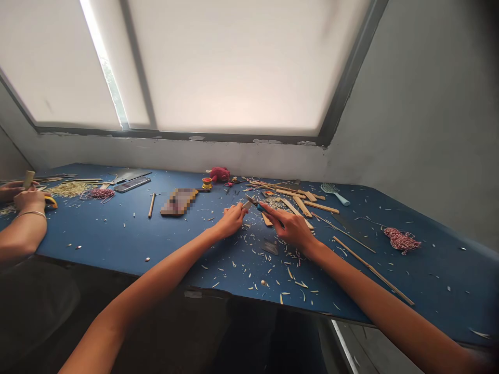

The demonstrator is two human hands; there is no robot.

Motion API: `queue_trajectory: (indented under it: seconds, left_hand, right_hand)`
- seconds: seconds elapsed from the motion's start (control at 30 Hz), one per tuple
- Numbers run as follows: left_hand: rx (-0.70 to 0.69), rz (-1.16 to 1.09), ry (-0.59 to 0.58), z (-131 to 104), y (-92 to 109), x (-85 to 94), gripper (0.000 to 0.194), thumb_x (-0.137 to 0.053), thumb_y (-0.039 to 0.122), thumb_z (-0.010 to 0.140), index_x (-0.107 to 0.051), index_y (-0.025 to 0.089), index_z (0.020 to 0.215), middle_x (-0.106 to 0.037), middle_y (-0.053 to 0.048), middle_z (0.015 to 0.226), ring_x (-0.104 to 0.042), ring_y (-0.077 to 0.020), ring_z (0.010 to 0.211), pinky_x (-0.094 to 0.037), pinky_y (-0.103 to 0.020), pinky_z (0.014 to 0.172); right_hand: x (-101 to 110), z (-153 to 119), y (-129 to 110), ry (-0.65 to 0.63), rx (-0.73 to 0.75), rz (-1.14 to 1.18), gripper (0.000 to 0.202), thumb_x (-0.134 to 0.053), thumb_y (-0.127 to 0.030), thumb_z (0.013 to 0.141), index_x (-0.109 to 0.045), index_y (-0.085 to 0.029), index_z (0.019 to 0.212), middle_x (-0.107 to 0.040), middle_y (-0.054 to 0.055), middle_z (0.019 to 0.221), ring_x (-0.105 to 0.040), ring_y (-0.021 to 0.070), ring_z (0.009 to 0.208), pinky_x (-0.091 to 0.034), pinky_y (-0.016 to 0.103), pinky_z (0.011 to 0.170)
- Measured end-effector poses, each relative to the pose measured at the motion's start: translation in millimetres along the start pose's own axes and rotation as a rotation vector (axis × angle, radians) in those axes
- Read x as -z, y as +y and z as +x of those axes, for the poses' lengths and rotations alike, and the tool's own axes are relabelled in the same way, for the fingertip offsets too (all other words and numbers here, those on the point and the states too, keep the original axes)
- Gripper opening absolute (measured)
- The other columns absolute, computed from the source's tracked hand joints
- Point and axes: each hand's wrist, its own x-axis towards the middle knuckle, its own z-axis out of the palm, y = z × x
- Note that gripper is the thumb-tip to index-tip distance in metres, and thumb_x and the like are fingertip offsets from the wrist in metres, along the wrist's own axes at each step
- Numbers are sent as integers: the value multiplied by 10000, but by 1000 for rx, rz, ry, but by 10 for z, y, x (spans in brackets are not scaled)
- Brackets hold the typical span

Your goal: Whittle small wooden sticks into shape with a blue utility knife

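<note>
Above the blue tabletop, my left hand (231, 220) is closed around a small pale piece of wood (247, 205), its end showing past the fingertips. My right hand (293, 227) grips a blue-handled craft knife (260, 207), the index finger stretched along its handle. The blade points left and meets or lies very near the wood; I cannot tell if it touches. Wood shavings (290, 272) are scattered below and around both hands. Flat wooden strips (302, 206) lie just beyond my right hand.
Red-and-white string (401, 240), a hairbrush (336, 194) and a thin stick (372, 269) lie to the right. Left are a blurred phone-shaped object (178, 202) and a short stick (152, 205). Behind sits a red bundle (220, 174). At far left a co-worker's hands (29, 198) hold a wooden piece.
</note>
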Motion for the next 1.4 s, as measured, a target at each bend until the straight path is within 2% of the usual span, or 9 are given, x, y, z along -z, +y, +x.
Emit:
queue_trajectory:
  seconds: [0.1,0.23,0.4,0.6,0.87,1.03,1.2,1.4]
  left_hand:
    - [13,-51,30,4,-25,14,305,-229,306,936,-505,192,877,-606,-31,820,-549,-159,772,-386,-289,742]
    - [13,-110,62,5,-56,35,351,-209,337,938,-522,178,946,-571,-8,721,-512,-130,654,-382,-246,637]
    - [22,-143,68,-3,-54,26,398,-210,367,934,-556,172,959,-555,-4,680,-497,-121,622,-378,-236,616]
    - [24,-138,45,3,-53,5,319,-264,309,915,-554,179,898,-560,-2,665,-493,-122,601,-369,-235,589]
    - [7,-71,36,70,-76,18,389,-234,362,925,-560,183,812,-575,-17,674,-492,-136,613,-351,-245,593]
    - [6,-26,54,100,-67,24,363,-256,347,921,-567,189,816,-594,-28,695,-504,-148,619,-347,-252,598]
    - [7,-3,53,115,-77,10,316,-292,320,909,-563,189,811,-594,-30,682,-503,-148,605,-345,-254,600]
    - [-4,-38,29,121,-54,5,373,-262,375,916,-554,179,794,-588,-27,679,-497,-138,600,-362,-248,596]
  right_hand:
    - [3,-2,11,29,-32,25,467,-286,-383,948,-322,-305,1407,-649,43,825,-572,148,674,-379,252,596]
    - [11,-11,-1,27,-40,62,471,-288,-374,947,-317,-299,1411,-665,53,896,-593,159,728,-398,258,619]
    - [-14,-18,-71,-28,12,21,479,-296,-365,935,-307,-315,1412,-677,53,944,-598,166,705,-395,256,576]
    - [-90,-7,-101,-44,7,-16,477,-287,-396,944,-286,-327,1415,-672,46,910,-602,160,722,-366,243,560]
    - [-86,55,91,-50,9,-148,452,-292,-406,945,-300,-366,1395,-668,22,835,-596,146,675,-323,240,536]
    - [-48,96,157,-29,24,-72,457,-314,-385,942,-293,-355,1398,-685,27,960,-614,156,774,-367,240,588]
    - [-4,122,230,-57,17,18,444,-341,-389,931,-351,-355,1375,-699,15,961,-599,136,656,-369,243,560]
    - [27,124,368,-53,111,26,455,-364,-335,927,-348,-339,1382,-685,45,995,-616,157,788,-376,242,629]
